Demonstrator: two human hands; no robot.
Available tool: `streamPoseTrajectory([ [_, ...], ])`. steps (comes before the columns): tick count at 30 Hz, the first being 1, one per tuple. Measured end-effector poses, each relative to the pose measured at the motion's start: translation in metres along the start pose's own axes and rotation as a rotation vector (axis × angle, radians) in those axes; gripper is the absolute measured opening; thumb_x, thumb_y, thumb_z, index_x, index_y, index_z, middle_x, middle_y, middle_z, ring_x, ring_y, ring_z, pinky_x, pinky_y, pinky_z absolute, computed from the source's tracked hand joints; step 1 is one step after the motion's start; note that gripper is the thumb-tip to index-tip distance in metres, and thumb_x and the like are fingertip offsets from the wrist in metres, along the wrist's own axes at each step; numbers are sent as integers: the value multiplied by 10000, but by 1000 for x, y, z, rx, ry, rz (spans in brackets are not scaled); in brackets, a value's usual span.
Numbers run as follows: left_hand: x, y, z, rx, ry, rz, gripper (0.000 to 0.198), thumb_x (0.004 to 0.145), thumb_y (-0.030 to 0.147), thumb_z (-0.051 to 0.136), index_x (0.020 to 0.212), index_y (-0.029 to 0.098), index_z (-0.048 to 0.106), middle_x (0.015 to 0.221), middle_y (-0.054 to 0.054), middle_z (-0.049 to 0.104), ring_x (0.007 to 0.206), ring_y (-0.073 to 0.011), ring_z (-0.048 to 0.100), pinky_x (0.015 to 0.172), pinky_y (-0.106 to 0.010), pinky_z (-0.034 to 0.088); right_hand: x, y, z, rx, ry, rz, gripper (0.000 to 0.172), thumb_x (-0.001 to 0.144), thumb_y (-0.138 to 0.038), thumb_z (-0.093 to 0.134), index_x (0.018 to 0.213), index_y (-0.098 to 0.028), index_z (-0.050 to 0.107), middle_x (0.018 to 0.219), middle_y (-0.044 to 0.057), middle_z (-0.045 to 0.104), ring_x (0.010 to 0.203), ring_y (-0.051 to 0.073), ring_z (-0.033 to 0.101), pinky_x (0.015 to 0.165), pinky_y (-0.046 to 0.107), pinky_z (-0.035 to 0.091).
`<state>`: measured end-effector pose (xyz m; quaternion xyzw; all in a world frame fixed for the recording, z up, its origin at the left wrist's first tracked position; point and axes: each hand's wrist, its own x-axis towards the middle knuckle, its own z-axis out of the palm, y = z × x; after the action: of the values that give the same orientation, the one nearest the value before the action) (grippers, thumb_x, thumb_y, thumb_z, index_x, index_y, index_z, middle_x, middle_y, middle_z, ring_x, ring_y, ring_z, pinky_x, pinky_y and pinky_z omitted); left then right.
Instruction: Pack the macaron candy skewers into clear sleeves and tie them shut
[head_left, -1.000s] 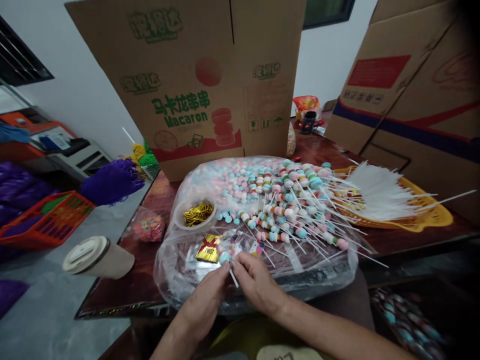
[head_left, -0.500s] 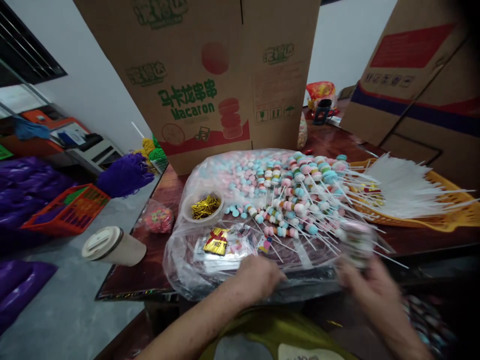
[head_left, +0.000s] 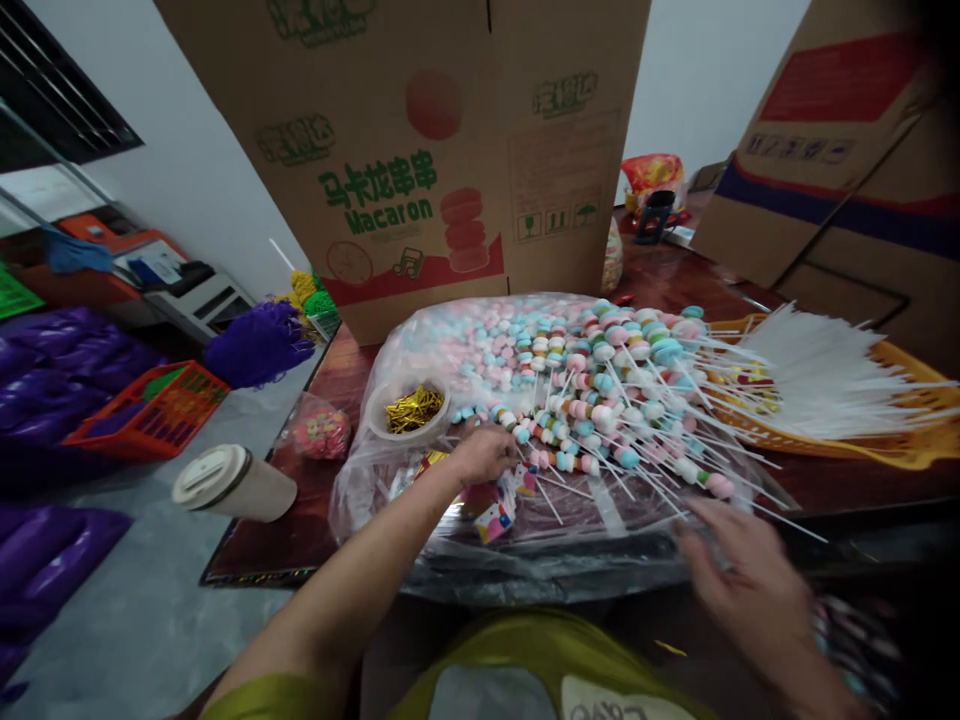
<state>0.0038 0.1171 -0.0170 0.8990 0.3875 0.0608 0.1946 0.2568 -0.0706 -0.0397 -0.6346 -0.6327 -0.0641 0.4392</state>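
Note:
My left hand reaches over the clear plastic sheet to loose pastel candies beside a small bowl of gold twist ties. Its fingers curl down onto the candies, and what they grip is hidden. My right hand is blurred, fingers stretched out, empty, at the sheet's front right by the stick ends. A heap of candy skewers lies between the hands. Printed wrappers lie under my left wrist.
A tall "Macaron" carton stands behind the sheet, with more cartons at the right. An orange basket holds bare white sticks. A lidded paper cup lies on its side at the left, near a candy bag and a red basket.
Both hands were together at a candy on a stick. The right hand swung right with a blurred candy skewer and is now empty. The left hand moved forward to the loose candies.

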Motion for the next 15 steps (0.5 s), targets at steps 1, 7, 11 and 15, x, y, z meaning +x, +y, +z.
streamPoseTrajectory([
  [1,-2,-1,-4,-30,43,-7,53,691,207,594,699,193,644,761,-36,630,853,-216,528,956,-408,242,10,-12,21,68,-38,-44,222,803,-272,533,1005,-189,572,945,105,604,909,232,549,812,404,438],
  [7,-25,-15,-16,-249,222,-42,88,737,221,540,720,175,613,702,-10,587,721,-151,501,814,-285,365,70,-76,124,203,-315,5,463,789,-347,503,1188,-113,476,1100,157,560,1021,243,509,854,387,420],
  [11,-44,-25,6,-392,335,-124,147,802,224,452,824,160,583,748,-20,574,714,-141,501,718,-250,399,78,-86,158,199,-479,-73,254,739,-259,528,955,-160,616,900,79,632,866,205,554,757,322,437],
  [15,-49,-30,24,-535,387,-194,131,780,178,488,842,164,602,797,-35,597,777,-156,521,764,-274,402,80,-95,157,151,-521,-128,187,785,-225,465,810,-159,638,801,88,612,819,218,533,743,364,406],
])
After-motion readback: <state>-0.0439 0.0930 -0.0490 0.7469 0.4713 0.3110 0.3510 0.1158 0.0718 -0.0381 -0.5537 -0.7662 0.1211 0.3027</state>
